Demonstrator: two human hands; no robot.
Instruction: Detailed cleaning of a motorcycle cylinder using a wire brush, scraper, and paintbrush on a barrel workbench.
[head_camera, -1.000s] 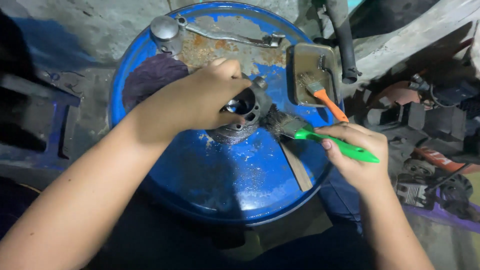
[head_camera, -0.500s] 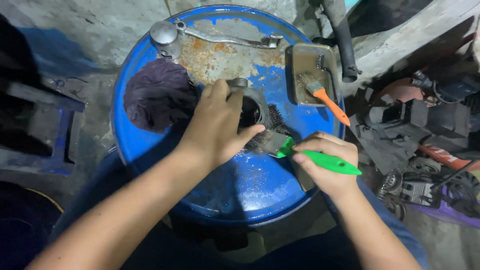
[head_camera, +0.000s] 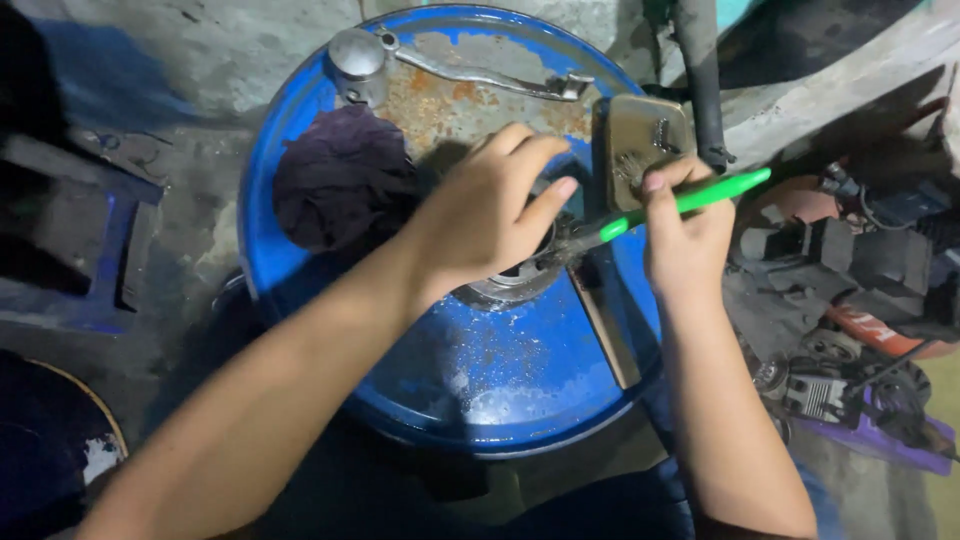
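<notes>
Blue and rust-pitted, an upturned steel drum (head_camera: 470, 390) is serving as the work surface as a person is cleaning a round metal engine part (head_camera: 515, 282) lying near the middle of its lid. The left hand (head_camera: 485, 215) is lying palm-down over the part, fingers curled loosely around its upper rim and covering most of it, so only the lower edge is showing. The right hand (head_camera: 685, 225) is closing in a fist around a green-handled brush (head_camera: 665, 207), whose handle is slanting up to the right while its dark bristle end is pointing down-left and touching the part just beside the left fingertips. A dark purple rag (head_camera: 340, 180) is lying crumpled on the lid to the left of the hands. At the lid's far edge a long metal lever (head_camera: 490, 75) is lying flat with its round knob end at the left. A rectangular metal tray (head_camera: 635, 125) is sitting at the upper right of the lid, partly behind the right hand. Assorted dark machine parts (head_camera: 850, 270) are lying piled on the floor to the right of the drum.
</notes>
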